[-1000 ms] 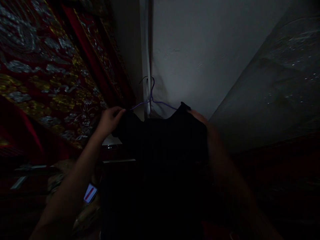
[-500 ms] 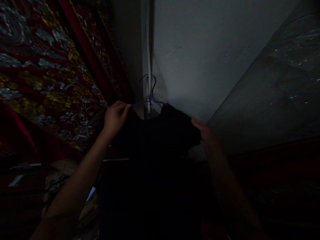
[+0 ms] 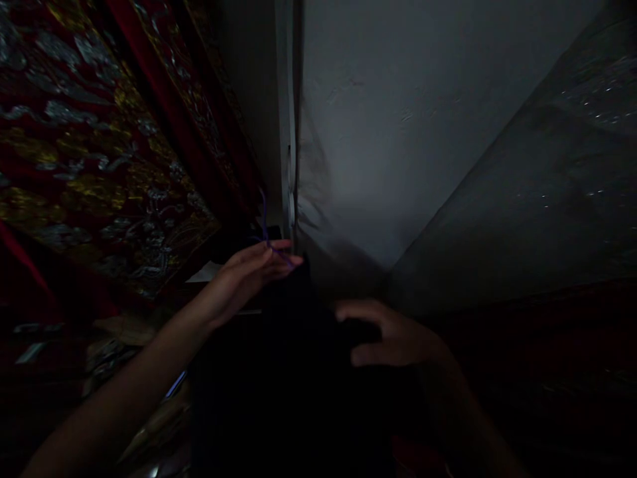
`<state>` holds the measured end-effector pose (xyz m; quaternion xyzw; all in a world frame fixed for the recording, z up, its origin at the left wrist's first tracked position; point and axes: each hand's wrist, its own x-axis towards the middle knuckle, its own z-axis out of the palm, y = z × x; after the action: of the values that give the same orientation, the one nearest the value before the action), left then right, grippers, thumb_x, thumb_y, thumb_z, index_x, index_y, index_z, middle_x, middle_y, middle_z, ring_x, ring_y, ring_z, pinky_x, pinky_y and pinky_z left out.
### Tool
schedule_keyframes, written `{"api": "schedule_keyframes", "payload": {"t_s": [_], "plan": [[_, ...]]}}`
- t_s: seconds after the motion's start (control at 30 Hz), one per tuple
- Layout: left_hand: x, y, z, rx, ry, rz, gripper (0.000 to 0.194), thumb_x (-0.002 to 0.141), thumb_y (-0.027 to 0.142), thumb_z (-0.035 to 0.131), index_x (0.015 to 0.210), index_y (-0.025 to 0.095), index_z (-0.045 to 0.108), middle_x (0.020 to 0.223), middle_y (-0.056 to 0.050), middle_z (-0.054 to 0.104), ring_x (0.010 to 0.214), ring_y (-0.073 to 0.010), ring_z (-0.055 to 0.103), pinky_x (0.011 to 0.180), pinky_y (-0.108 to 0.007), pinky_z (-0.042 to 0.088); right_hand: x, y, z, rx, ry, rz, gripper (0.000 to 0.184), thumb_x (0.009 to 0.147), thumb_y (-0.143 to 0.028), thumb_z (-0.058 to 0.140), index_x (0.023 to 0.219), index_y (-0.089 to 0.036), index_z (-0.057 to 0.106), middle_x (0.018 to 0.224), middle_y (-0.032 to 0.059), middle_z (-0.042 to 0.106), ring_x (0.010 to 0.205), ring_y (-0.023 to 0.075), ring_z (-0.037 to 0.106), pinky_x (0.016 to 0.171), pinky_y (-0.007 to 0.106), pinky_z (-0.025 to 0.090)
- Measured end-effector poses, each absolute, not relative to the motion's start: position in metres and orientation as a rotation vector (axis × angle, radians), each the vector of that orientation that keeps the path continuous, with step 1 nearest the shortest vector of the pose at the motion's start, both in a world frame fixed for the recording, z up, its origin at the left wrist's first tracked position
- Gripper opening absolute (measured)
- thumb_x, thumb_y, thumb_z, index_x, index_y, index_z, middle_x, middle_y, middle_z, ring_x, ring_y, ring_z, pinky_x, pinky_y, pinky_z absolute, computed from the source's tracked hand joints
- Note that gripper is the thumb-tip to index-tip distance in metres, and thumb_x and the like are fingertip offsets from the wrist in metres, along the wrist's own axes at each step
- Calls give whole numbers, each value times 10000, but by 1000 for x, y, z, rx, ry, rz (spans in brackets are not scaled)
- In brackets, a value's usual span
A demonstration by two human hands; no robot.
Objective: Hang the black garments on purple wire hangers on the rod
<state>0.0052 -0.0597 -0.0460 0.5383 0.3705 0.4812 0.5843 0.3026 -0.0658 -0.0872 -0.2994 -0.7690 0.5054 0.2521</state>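
The place is very dark, so many borders are hard to see. The left hand [image 3: 241,275] is stretched out with its fingers rather straight and close together, and it is grasping a thin purple hanger [image 3: 265,219] near the neck of its hook. The hook stands upward above the fingers, and one sloping arm of the hanger passes across them, down toward a black garment [image 3: 298,378]. This garment is directly below the hanger, in the middle of the view, and hangs down between the two forearms; its lower part is lost in the darkness.

The right hand [image 3: 393,335] is at the right side of the garment, lower than the left one. Its thumb and forefinger are spread apart, with a dark gap between them. It is slightly blurred, and I cannot tell whether the fingertips touch the cloth.

Just behind the hanger, a pale vertical strip [image 3: 291,99] runs along the edge of a whitish wall [image 3: 378,133]. On the left side there is a red fabric [image 3: 94,133] with gold and silver embroidery. On the right, a wrinkled, glossy sheet [image 3: 557,192] meets the wall along a slanting line.
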Motion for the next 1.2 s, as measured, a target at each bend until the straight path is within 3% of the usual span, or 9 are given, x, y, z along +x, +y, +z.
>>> {"api": "schedule_keyframes", "payload": {"t_s": [0.1,0.2,0.4,0.53,0.6,0.7,0.93,1.0,1.2], "plan": [[-8,-84,-57,1074,980,938,349,865,379,678,1153,182,666,738,-6,609,702,-135,607,697,-253,511,278,-63,-85,-632,-2392,1533,368,839,-423,733,1159,-244,718,1147,51,737,1081,217,684,972,368,527],[-28,-103,-60,1274,1197,715,387,866,445,669,1158,190,667,631,44,489,555,-93,443,506,-185,366,265,-41,-103,-839,-2195,1218,338,928,-388,624,1233,-247,659,1228,70,692,1137,213,650,1015,397,505],[-67,-117,-33,1714,1473,653,415,903,517,574,1151,221,724,764,-10,638,650,-136,523,552,-208,415,255,1,-143,-956,-1944,672,586,920,-458,606,1454,-262,465,1528,115,437,1449,259,363,1224,479,252],[-80,-103,-20,1919,1411,611,331,906,505,571,919,235,762,588,19,569,520,-127,487,454,-206,368,250,7,-148,-895,-1856,969,511,934,-559,537,1349,-264,571,1429,80,559,1327,235,513,1133,421,388],[-78,-89,-22,2016,1486,780,345,904,508,576,809,219,739,556,18,566,507,-129,509,460,-210,388,253,8,-145,-954,-1759,1143,481,871,-642,578,1080,-229,706,1148,64,710,1099,237,642,979,384,499],[-68,-65,-28,2078,1612,1113,297,877,484,639,846,205,735,693,-13,692,621,-161,633,578,-239,496,258,14,-129,-1036,-1541,1312,488,742,-687,694,755,-199,692,735,14,697,749,197,653,721,313,535],[-42,-55,-38,2272,1665,2031,179,921,267,603,1073,214,681,1052,-64,706,1008,-214,660,954,-355,509,252,57,-60,-854,-1108,1168,511,608,-671,796,803,-217,667,737,17,712,750,204,691,719,313,555],[-36,-62,-52,2405,1535,1894,201,941,224,556,1107,225,669,1017,-53,718,945,-194,681,900,-318,523,254,64,-54,-839,-1074,1118,510,627,-672,782,820,-215,662,767,33,724,798,223,704,745,337,565],[-16,-62,-129,2316,1527,644,488,970,280,485,1457,291,459,1041,-53,750,846,-210,731,775,-306,547,278,47,-94,-929,-962,1037,488,673,-643,761,871,-206,676,828,48,743,874,246,713,792,371,564]]}}
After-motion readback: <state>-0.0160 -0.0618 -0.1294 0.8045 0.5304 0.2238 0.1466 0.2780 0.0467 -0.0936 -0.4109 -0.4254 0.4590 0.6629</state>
